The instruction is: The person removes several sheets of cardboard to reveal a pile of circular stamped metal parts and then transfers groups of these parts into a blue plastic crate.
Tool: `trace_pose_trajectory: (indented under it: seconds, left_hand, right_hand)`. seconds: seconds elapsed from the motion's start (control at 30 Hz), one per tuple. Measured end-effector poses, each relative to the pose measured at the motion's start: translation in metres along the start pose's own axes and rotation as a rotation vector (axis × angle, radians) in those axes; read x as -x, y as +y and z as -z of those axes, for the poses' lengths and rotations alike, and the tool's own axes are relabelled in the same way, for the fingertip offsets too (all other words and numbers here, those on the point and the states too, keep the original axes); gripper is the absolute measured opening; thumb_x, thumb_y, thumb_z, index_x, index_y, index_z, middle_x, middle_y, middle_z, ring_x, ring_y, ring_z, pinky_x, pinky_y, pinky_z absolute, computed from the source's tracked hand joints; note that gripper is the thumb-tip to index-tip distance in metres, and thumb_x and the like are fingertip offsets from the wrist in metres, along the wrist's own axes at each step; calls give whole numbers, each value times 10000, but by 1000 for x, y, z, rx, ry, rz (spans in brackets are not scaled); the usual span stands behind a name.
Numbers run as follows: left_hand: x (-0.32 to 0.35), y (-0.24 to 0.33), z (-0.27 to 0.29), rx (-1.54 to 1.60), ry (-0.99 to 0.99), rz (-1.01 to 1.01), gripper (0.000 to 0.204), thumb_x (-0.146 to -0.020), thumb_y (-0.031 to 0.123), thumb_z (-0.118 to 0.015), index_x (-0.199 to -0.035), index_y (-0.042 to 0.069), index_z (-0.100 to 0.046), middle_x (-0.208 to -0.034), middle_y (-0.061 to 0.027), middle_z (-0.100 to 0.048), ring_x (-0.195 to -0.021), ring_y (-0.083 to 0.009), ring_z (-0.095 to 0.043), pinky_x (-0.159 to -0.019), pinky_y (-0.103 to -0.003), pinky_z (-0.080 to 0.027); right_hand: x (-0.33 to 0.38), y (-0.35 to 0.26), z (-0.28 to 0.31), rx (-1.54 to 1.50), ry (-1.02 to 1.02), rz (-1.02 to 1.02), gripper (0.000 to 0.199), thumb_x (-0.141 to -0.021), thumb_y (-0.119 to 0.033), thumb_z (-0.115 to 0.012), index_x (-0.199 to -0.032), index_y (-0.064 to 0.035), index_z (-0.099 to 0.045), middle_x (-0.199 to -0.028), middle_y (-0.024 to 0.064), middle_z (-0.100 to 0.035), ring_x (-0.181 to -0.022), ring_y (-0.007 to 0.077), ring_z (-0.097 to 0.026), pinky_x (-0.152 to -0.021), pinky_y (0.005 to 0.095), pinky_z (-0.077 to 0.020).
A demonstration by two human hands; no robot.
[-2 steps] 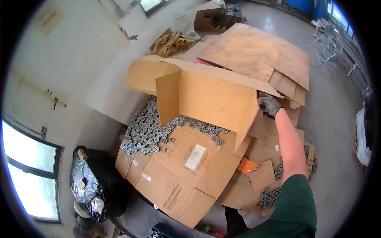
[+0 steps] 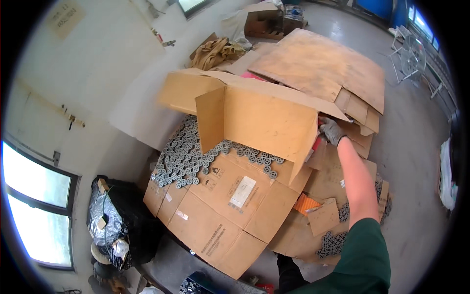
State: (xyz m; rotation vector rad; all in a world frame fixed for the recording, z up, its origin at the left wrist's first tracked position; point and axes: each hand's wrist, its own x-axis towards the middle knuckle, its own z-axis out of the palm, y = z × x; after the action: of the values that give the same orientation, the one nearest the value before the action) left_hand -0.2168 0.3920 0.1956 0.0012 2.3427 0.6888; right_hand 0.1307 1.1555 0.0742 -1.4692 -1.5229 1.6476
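Observation:
My right hand (image 2: 333, 131), in a grey work glove, is closed at the right end of a large, opened cardboard box (image 2: 269, 120). Its fingertips meet the box's edge, and I cannot tell whether the red strip beside them belongs to the box. The box lies tilted with its hollow side facing me and one inner flap (image 2: 210, 119) sticking out. Below it, many small grey round parts with cut-out patterns (image 2: 186, 154) are spread over a flattened cardboard sheet (image 2: 205, 223). My left hand does not show.
Stacked cardboard sheets (image 2: 318, 63) lie behind the box. At the right, more grey parts (image 2: 332, 244), an orange ribbed piece (image 2: 305, 203) and a small cardboard piece (image 2: 323, 218) lie low. A black-wrapped bundle (image 2: 139, 228) stands at the left by the wall; a fan (image 2: 412, 53) stands far right.
The whole view has shifted slightly. A bit more red shows below my right hand, which stays at the box's right end.

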Motion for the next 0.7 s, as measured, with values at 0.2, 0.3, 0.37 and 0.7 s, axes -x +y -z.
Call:
trace_pose_trajectory:
  seconds: [0.2,0.3,0.37,0.7]
  left_hand:
    - [9,-17,-6,58,-30,14,274,-988,384,-617,-1074,124,-617,-979,-58,-628,-889,-222,-582,-773,-439,-459]
    - [14,-22,-16,66,-37,23,288,-990,393,-618,-1087,122,-621,-991,-61,-635,-902,-226,-589,-784,-444,-465]
    - [15,-23,-26,73,-41,33,297,-991,399,-618,-1095,121,-623,-1000,-63,-640,-911,-228,-593,-792,-446,-469]
    - [37,-36,-37,152,-27,92,344,-997,429,-622,-1136,115,-637,-1042,-73,-663,-955,-240,-616,-828,-460,-488]
  right_hand:
    - [-27,86,3,-765,-75,127,597,-1003,-547,-642,-1390,-92,-637,-1263,49,-712,-1168,188,-650,-1008,299,-515]
    - [-12,37,32,167,157,72,506,-951,-328,-648,-1379,-61,-595,-1268,141,-715,-1129,252,-690,-958,397,-542]
    - [5,21,22,490,206,193,508,-907,-235,-640,-1373,-46,-565,-1240,212,-707,-1116,348,-689,-949,442,-542]
    - [283,231,-90,655,-320,394,901,-838,-386,-791,-1573,-76,-373,-1566,264,-420,-1471,438,-376,-1213,497,-339]
